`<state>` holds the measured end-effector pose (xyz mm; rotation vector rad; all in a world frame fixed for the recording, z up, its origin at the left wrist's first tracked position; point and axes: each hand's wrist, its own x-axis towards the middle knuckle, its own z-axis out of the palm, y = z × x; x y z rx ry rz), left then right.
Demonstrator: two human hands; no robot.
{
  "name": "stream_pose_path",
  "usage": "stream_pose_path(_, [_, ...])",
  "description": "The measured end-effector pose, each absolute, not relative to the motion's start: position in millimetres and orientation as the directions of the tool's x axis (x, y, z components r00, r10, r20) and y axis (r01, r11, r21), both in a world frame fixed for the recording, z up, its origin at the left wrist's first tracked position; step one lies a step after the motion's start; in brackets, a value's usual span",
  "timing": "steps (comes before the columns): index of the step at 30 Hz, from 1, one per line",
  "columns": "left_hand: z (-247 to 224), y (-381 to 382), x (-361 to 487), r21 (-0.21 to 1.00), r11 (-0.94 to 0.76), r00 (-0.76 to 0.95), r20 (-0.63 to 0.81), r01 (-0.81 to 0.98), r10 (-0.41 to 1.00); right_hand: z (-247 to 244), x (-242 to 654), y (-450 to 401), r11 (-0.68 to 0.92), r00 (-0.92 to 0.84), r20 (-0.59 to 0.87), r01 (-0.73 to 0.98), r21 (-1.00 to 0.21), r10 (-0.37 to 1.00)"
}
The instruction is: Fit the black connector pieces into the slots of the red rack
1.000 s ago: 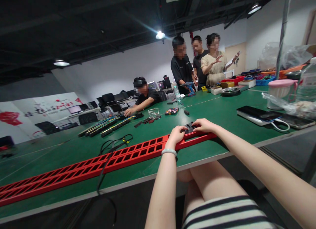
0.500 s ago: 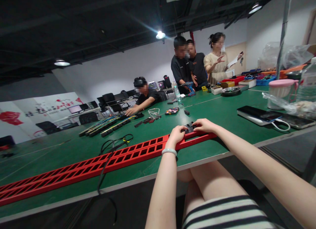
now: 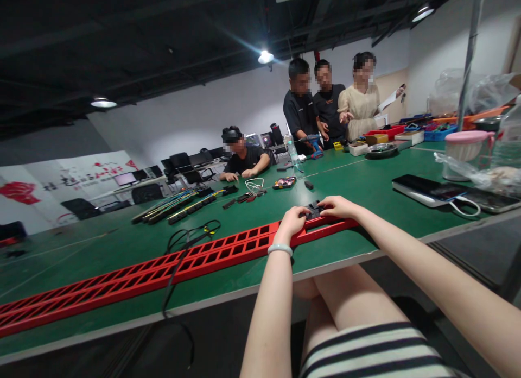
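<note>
A long red frame (image 3: 228, 254) with rows of rectangular openings lies along the near side of the green table (image 3: 345, 182). At its right end sits a small black part (image 3: 313, 210), whose exact kind I cannot make out. From the left, my left hand (image 3: 292, 222) grips this part with curled fingers. My right hand (image 3: 337, 206) pinches its other side. Both hands partly cover the part and the frame beneath. A thin black cable (image 3: 173, 280) crosses the frame further left and hangs over the table edge.
Bundled strips (image 3: 171, 204) with coloured wires lie across the table near a seated person (image 3: 244, 158). Three people stand beyond a blue power drill (image 3: 314, 144). On the right are a phone on a white power bank (image 3: 425, 190) and a pink-lidded cup (image 3: 466, 155).
My hands stay on the black part. Across the table, the seated person has drawn an outstretched arm back from the wired strips. One standing person has lowered a raised hand.
</note>
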<state>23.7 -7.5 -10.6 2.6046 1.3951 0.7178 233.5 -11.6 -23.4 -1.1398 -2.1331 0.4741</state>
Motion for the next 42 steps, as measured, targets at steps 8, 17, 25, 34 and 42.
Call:
stream_pose_path(8, [-8.9, -9.0, 25.3, 0.311, -0.557, 0.456, 0.343, 0.770, 0.821, -22.7, 234.2, -8.1, 0.578, -0.436, 0.379, 0.636, -0.511, 0.816])
stream_pose_path(17, [-10.0, -6.8, 24.4, 0.313, -0.566, 0.462, 0.348, 0.763, 0.816, -22.4, 233.4, -8.9, 0.596, -0.464, 0.376, 0.664, -0.452, 0.802])
stream_pose_path(25, [-4.9, -13.9, 27.8, 0.325, -0.524, 0.431, 0.317, 0.788, 0.845, -20.3, 233.0, -13.0, 0.629, -0.492, 0.395, 0.655, -0.418, 0.776])
stream_pose_path(34, [-12.4, -5.0, 22.5, 0.295, -0.599, 0.485, 0.377, 0.745, 0.789, -25.4, 232.4, -6.0, 0.635, -0.491, 0.407, 0.656, -0.409, 0.770])
stream_pose_path(42, [-15.4, -1.2, 21.3, 0.295, -0.604, 0.489, 0.380, 0.740, 0.785, -31.4, 234.3, 0.8, 0.662, -0.514, 0.427, 0.655, -0.365, 0.744])
